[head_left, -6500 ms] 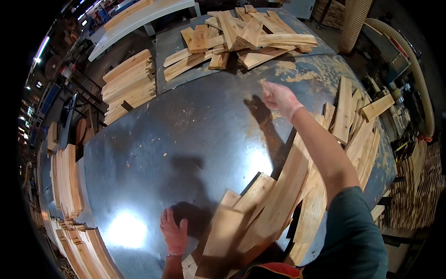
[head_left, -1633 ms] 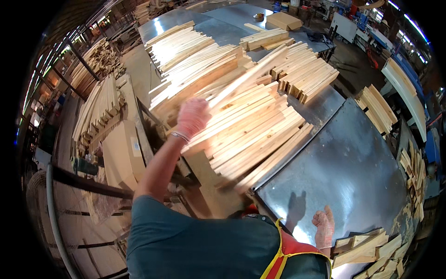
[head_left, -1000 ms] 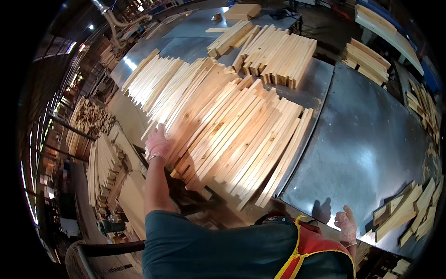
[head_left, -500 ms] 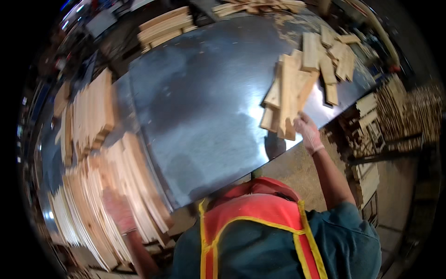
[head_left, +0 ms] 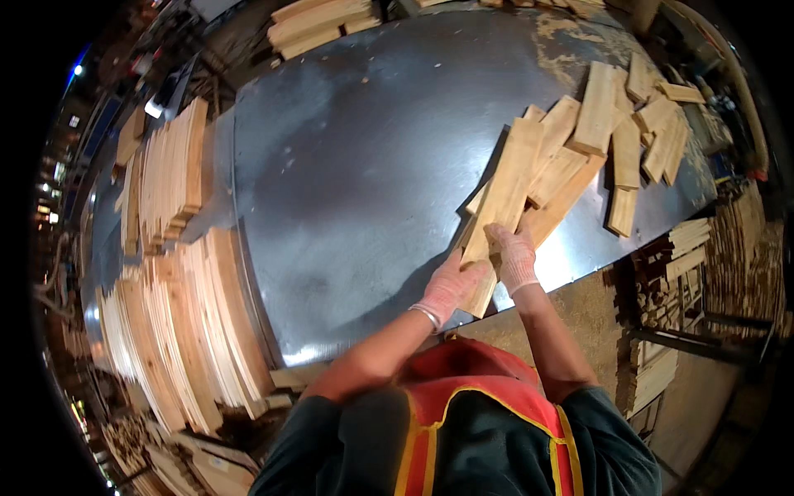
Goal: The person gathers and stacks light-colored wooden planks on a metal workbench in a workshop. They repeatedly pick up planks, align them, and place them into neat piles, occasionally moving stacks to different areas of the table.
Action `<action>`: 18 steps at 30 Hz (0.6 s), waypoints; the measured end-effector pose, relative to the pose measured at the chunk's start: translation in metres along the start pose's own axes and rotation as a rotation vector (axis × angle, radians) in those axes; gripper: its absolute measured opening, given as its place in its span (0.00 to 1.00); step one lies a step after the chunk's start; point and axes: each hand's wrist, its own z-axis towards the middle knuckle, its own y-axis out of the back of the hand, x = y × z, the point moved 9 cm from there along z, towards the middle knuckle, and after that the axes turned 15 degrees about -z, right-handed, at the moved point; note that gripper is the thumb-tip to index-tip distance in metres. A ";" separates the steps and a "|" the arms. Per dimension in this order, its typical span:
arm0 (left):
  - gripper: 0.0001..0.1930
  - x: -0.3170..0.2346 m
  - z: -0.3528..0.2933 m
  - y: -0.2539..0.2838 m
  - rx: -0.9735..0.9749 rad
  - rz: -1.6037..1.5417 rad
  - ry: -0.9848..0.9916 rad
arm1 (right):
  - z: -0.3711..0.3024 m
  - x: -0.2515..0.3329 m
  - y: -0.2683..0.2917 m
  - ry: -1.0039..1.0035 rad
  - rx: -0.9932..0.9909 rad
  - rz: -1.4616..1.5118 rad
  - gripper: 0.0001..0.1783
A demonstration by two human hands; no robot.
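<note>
A pale wooden board (head_left: 506,186) slants across the near right part of the metal tabletop, its near end tilted toward me. My left hand (head_left: 453,283), in a light work glove, grips that near end from the left side. On its right edge my gloved right hand (head_left: 513,255) is closed, thumb on the upper face. Just beyond and to the right lies a loose pile of short wooden boards (head_left: 562,178), some overlapping. The fingers under the board are hidden.
The dark metal table (head_left: 347,190) spreads out before me. At the left stand tight rows of boards on edge (head_left: 194,310), with another stack (head_left: 172,169) behind. More boards (head_left: 318,25) lie at the far edge. A rack of wood pieces (head_left: 682,273) stands at the right, below table height.
My left hand has moved from the board rows at the left to the board at the right, taking hold of its near end. My right hand has shifted left along with that board.
</note>
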 end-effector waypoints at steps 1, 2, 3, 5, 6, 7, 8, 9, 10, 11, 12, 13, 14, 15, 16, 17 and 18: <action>0.34 0.014 -0.008 0.008 0.004 -0.208 0.036 | -0.007 -0.005 -0.010 -0.011 0.072 -0.076 0.45; 0.29 0.027 -0.019 0.016 0.003 -0.417 0.069 | -0.015 -0.010 -0.020 -0.022 0.146 -0.150 0.43; 0.23 0.041 -0.030 0.030 -0.055 -0.399 0.086 | -0.025 -0.016 -0.032 -0.034 0.223 -0.223 0.42; 0.22 0.043 -0.058 0.048 -0.162 -0.560 0.026 | -0.044 -0.025 -0.062 -0.082 0.217 -0.170 0.38; 0.22 0.044 -0.071 0.060 -0.218 -0.641 -0.007 | -0.054 -0.030 -0.077 -0.107 0.215 -0.145 0.36; 0.22 0.049 -0.077 0.071 -0.192 -0.704 -0.036 | -0.065 -0.027 -0.096 -0.083 0.284 -0.185 0.34; 0.22 0.057 -0.084 0.084 -0.170 -0.768 -0.066 | -0.073 -0.031 -0.114 -0.086 0.364 -0.198 0.34; 0.22 0.065 -0.092 0.097 -0.148 -0.832 -0.101 | -0.078 -0.034 -0.133 -0.090 0.446 -0.212 0.34; 0.22 0.064 -0.107 0.108 -0.143 -0.836 -0.062 | -0.088 -0.040 -0.153 -0.096 0.526 -0.224 0.34; 0.23 0.055 -0.127 0.119 -0.140 -0.845 -0.029 | -0.107 -0.035 -0.175 -0.112 0.540 -0.206 0.33; 0.23 0.054 -0.144 0.134 -0.137 -0.856 0.001 | -0.110 -0.056 -0.186 -0.102 0.565 -0.251 0.32; 0.26 0.061 -0.154 0.168 -0.153 -0.463 -0.114 | -0.126 -0.058 -0.204 -0.057 0.604 -0.473 0.32; 0.27 0.040 -0.182 0.199 -0.284 -0.125 -0.307 | -0.144 -0.054 -0.223 0.012 0.640 -0.681 0.33; 0.28 0.013 -0.220 0.220 -0.441 0.240 -0.462 | -0.162 -0.051 -0.242 0.098 0.703 -0.844 0.33; 0.29 -0.017 -0.259 0.238 -0.604 0.637 -0.574 | -0.181 -0.050 -0.265 0.213 0.764 -0.985 0.34; 0.29 -0.045 -0.291 0.251 -0.665 0.894 -0.659 | -0.206 -0.055 -0.296 0.341 0.889 -1.145 0.33; 0.29 -0.061 -0.314 0.259 -0.688 1.152 -0.724 | -0.230 -0.060 -0.313 0.478 0.972 -1.311 0.33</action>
